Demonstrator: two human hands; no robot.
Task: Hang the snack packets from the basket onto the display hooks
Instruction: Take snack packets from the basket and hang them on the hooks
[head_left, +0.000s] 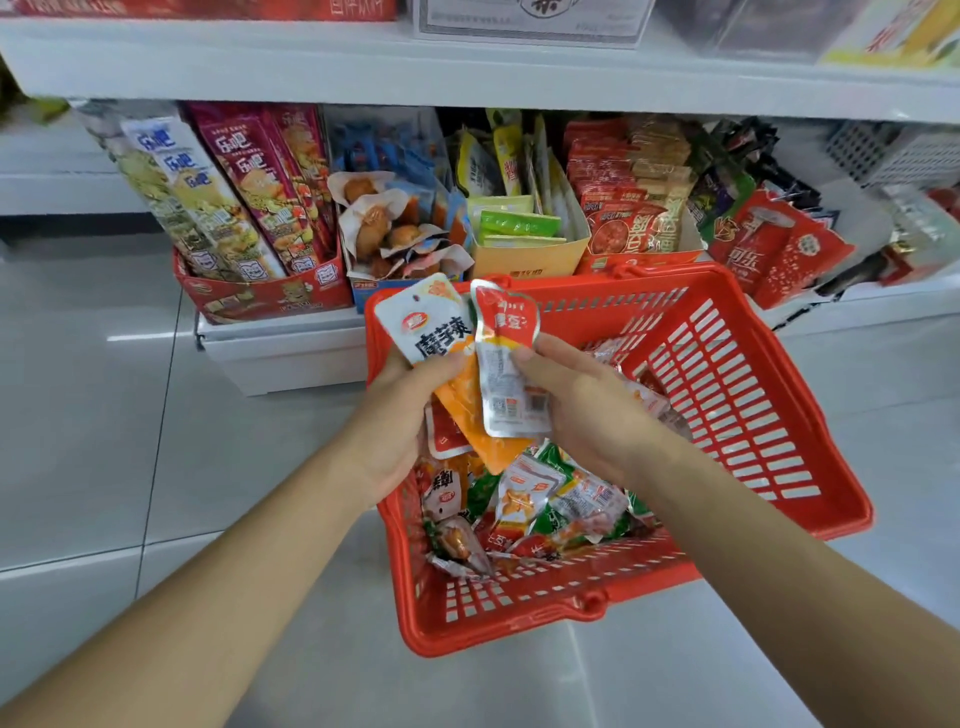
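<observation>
gripping snack packets (441, 332) over basket (769, 415): left hand (397, 426), right hand (582, 410)

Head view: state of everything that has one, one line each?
left hand: grips the white-and-orange packet
right hand: pinches the red-topped packet
both held packets: upright, side by side above the basket
red basket: on the floor, part full
loose packets: piled at the basket's near end
yellow box: open-topped, stocked, on the shelf
</observation>
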